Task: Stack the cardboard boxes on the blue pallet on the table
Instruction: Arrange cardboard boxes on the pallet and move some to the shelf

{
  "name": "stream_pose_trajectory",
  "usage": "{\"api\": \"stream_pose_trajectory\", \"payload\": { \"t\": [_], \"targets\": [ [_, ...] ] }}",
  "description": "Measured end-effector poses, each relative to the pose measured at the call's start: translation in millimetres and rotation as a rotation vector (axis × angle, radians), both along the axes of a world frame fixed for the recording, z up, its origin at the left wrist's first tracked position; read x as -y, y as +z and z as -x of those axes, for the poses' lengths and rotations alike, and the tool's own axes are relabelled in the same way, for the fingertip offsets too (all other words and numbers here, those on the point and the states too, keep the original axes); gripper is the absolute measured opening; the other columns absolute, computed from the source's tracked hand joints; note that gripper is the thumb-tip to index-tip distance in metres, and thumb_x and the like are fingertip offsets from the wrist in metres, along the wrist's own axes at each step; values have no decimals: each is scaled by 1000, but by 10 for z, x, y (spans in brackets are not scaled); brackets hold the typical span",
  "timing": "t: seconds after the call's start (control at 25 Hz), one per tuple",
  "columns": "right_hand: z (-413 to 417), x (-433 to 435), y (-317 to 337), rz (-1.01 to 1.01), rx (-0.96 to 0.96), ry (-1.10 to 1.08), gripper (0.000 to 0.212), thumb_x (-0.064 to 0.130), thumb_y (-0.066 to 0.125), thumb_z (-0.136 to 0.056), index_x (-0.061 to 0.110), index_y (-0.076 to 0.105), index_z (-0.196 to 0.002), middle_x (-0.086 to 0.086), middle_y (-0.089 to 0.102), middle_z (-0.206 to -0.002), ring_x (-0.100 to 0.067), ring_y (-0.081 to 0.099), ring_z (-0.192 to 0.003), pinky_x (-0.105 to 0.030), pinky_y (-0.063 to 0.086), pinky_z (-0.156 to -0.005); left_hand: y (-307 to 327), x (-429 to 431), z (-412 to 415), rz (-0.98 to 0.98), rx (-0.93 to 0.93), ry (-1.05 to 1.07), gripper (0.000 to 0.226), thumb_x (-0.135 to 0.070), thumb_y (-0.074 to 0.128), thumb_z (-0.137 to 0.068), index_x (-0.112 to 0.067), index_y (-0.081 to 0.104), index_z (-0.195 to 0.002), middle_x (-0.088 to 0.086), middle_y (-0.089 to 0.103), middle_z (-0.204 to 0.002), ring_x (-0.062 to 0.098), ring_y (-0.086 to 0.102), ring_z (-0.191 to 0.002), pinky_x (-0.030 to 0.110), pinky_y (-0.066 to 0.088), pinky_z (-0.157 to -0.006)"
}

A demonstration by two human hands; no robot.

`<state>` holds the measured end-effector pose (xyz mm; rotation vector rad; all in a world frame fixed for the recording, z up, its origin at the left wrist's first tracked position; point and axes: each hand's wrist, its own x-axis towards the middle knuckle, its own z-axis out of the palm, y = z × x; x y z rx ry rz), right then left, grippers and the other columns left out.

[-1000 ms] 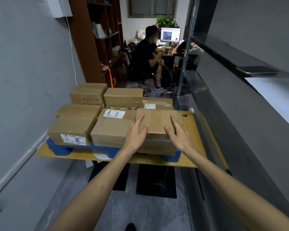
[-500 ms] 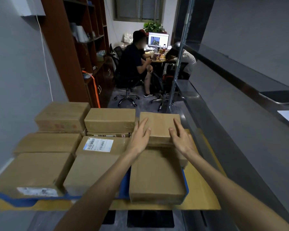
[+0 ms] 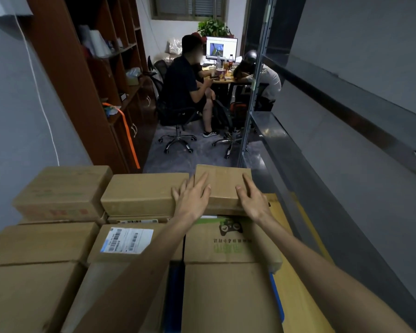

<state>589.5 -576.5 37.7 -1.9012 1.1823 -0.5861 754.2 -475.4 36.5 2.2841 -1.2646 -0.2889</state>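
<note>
Several brown cardboard boxes lie packed together on a blue pallet (image 3: 277, 299), of which only a strip shows at the right. A small plain box (image 3: 223, 181) sits at the far right of the upper layer, on top of a box printed with a green logo (image 3: 228, 239). My left hand (image 3: 192, 200) lies flat with straight fingers on its left side and on the neighbouring box (image 3: 142, 191). My right hand (image 3: 253, 200) rests on its right near corner, fingers straight. A box with a white barcode label (image 3: 127, 241) lies in the middle.
The pallet sits on a yellow wooden table top (image 3: 298, 272) in a narrow passage between a grey wall (image 3: 15, 116) at the left and a glass partition (image 3: 334, 140) at the right. A brown shelf unit (image 3: 87, 80) stands behind. Two people sit at a desk (image 3: 223, 79) farther back.
Both hands have pushed the small box away from me, from the near right box to the far right of the stack. The camera has moved closer to the boxes.
</note>
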Motion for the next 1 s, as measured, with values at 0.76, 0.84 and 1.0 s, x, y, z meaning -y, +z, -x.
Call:
{"api": "stream_pose_trajectory", "payload": {
  "t": [0.76,0.84,1.0],
  "targets": [
    [-211,326,-192,79,-258,89,59,56,33,-101,38,18,-155,-5,23,-162,-36,40,-138,-47,40,-105,-231,295,-55,-155,128,92,55,-51,14,-105,-37,16,-158,1,-1,-167,26,-4,-154,54,-9,-119],
    [-135,250,-140,147,-316,90,58,56,32,-101,38,18,-155,-6,19,-163,-37,39,-138,-47,41,-102,-195,237,7,-126,145,60,55,-51,16,-105,-35,16,-158,2,-2,-167,26,-4,-154,55,-8,-119],
    [129,1,-26,239,-365,46,60,53,33,-102,35,18,-156,-8,13,-165,-33,23,-148,-48,28,-115,-79,88,181,-88,194,-41,56,-51,17,-105,-35,14,-158,3,-8,-167,25,-10,-153,56,-7,-121]
  ]
}}
